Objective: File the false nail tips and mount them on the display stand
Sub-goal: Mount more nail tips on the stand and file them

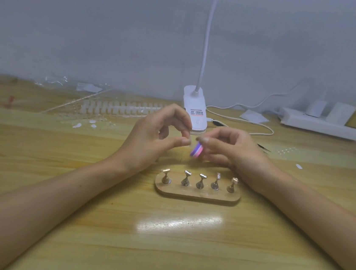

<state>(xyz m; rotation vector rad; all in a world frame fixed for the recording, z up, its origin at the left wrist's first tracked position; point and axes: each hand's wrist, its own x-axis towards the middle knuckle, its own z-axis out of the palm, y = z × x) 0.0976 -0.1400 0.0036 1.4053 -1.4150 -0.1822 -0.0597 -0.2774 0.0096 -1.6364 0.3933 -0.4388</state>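
- False nail tip point(190, 144), nearly see-through, is pinched between thumb and forefinger of my left hand point(156, 141), just behind the display stand point(196, 195).
- My right hand point(230, 154) grips the pink-and-purple file point(196, 150), its edge at the tip.
- Pressing too hard could, I reckon, flick the tip from so slight a pinch; a dropped wrist could knock the stand's metal pegs point(201, 180).
- Pale wooden table point(95, 225) with lamp glare; clip lamp point(194, 110), strips of spare tips point(118, 108) and a power strip point(322, 127) along the grey wall.
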